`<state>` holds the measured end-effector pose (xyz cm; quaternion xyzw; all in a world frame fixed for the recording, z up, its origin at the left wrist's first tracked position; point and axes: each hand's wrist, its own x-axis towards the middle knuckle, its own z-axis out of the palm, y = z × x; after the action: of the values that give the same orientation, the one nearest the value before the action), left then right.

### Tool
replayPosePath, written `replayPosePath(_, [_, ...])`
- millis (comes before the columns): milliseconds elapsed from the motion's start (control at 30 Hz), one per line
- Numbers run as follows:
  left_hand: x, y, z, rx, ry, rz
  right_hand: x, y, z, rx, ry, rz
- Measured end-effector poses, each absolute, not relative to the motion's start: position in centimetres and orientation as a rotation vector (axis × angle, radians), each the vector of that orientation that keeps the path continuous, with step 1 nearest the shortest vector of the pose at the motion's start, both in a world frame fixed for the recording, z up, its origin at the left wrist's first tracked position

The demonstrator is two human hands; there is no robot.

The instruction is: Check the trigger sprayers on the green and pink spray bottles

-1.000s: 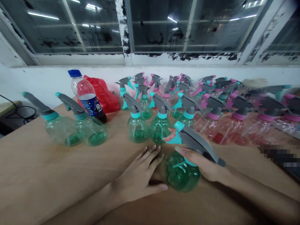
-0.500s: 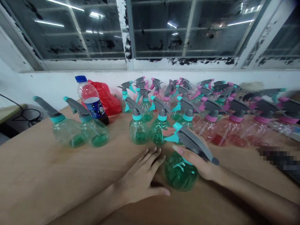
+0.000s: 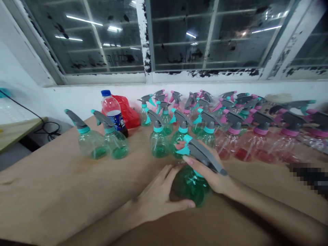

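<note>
My right hand (image 3: 212,172) is wrapped round the neck and grey trigger head of a green spray bottle (image 3: 191,182) that stands on the brown table (image 3: 64,191). My left hand (image 3: 160,198) cups the left side of that bottle's round body, thumb underneath at the front and fingers curved against it. Just beyond stand rows of green spray bottles (image 3: 159,141) with teal collars.
Two more green spray bottles (image 3: 102,145) stand apart at the left. A drink bottle with a blue cap (image 3: 114,112) and a red bag (image 3: 128,112) sit by the white wall. Several pink spray bottles (image 3: 256,140) fill the right side. A window runs along the back.
My left hand has slid from lying flat on the table to cupping the green bottle's body. The view has shifted, so everything sits further right and lower.
</note>
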<state>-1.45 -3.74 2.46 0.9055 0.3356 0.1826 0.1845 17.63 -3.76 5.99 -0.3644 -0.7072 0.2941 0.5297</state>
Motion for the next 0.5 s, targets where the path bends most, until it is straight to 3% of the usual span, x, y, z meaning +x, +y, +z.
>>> replayPosePath(500, [-10.6,-5.9,4.0,2.614,1.414,1.026,5.2,-1.9,7.3,-0.721,-1.855,0.494])
